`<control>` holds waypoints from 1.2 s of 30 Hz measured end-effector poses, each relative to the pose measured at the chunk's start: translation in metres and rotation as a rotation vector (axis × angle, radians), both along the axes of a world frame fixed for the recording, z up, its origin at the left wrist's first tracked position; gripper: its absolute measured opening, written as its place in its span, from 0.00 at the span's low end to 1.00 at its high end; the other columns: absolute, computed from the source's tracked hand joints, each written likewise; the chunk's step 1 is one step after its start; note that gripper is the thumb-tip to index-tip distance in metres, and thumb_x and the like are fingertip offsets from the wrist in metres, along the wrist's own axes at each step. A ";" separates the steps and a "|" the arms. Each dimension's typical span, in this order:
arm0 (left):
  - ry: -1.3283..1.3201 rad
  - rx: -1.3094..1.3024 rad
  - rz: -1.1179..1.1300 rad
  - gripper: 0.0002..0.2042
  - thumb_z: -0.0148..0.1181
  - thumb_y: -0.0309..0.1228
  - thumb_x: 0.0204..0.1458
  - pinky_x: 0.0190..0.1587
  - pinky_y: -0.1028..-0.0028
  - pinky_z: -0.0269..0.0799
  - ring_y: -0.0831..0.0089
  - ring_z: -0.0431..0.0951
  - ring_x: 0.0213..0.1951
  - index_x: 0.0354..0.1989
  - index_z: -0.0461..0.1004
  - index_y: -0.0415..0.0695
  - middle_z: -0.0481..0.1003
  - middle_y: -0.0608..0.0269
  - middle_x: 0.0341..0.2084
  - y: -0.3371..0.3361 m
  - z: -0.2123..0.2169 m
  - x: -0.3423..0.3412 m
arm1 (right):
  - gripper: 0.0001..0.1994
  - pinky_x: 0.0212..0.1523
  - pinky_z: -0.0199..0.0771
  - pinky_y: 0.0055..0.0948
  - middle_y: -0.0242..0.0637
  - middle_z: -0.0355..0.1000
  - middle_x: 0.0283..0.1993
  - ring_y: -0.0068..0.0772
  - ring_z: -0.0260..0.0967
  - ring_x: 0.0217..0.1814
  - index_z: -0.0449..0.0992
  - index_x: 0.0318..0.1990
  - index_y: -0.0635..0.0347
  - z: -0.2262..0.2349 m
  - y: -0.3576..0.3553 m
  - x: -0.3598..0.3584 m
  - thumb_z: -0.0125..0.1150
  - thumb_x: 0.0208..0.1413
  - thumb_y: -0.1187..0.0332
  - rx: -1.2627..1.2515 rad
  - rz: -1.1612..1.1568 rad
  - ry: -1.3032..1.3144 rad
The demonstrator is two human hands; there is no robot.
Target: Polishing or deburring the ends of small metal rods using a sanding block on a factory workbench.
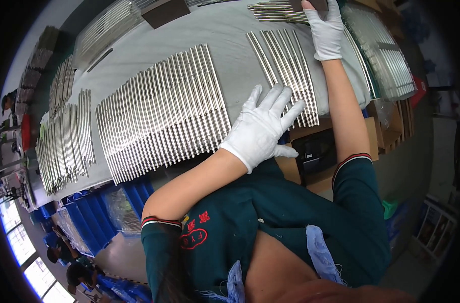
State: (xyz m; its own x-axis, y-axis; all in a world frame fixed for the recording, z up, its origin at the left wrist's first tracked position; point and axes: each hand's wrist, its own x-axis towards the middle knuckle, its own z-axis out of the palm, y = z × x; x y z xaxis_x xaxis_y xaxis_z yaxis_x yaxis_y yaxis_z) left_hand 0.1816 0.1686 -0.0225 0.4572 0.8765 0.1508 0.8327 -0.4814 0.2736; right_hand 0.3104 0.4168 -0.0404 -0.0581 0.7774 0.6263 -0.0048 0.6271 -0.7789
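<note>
My left hand (262, 123), in a white glove, is open with fingers spread over the lower ends of a small row of shiny metal rods (288, 58). Whether the fingertips touch the rods is hard to tell. At the far right my right hand (327, 33), also gloved, has its thumb and fingers around a dark brown block (316, 4); the upper edge of the picture cuts off part of both. Left of my left hand, a wide row of similar metal rods (161, 111) lies side by side on the grey-covered table (235, 60).
More rods (66, 139) are piled at the table's left end. Another bundle of rods (278, 11) lies beside the brown block. A second brown block (164, 12) stands at the back. Blue crates (91, 217) and an open cardboard box (318, 166) sit below the table's near edge.
</note>
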 end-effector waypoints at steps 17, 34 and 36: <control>-0.093 0.094 0.180 0.41 0.68 0.48 0.43 0.63 0.58 0.63 0.53 0.66 0.60 0.63 0.62 0.38 0.65 0.47 0.57 0.013 -0.010 0.025 | 0.36 0.66 0.64 0.31 0.45 0.57 0.70 0.37 0.60 0.69 0.53 0.72 0.60 0.006 -0.006 -0.004 0.62 0.57 0.78 -0.048 0.070 0.046; -0.147 0.211 0.163 0.32 0.64 0.47 0.46 0.57 0.62 0.68 0.55 0.72 0.53 0.53 0.66 0.35 0.68 0.48 0.51 0.008 -0.005 0.027 | 0.28 0.64 0.67 0.26 0.34 0.69 0.63 0.27 0.68 0.61 0.69 0.65 0.58 0.072 -0.054 0.061 0.65 0.55 0.78 -0.426 0.607 -0.560; -0.122 0.205 0.164 0.32 0.64 0.48 0.46 0.57 0.62 0.69 0.55 0.72 0.54 0.53 0.67 0.35 0.68 0.47 0.52 0.010 -0.007 0.027 | 0.27 0.64 0.67 0.26 0.32 0.71 0.62 0.26 0.67 0.63 0.71 0.63 0.57 0.078 -0.056 0.068 0.64 0.54 0.79 -0.383 0.736 -0.750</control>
State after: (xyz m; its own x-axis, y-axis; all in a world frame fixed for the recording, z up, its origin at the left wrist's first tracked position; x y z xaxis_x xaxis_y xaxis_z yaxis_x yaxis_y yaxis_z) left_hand 0.2089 0.1783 -0.0294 0.2793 0.8828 0.3776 0.8712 -0.3984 0.2869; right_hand 0.3782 0.3612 0.0375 -0.8458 0.5324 -0.0341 0.2765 0.3828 -0.8815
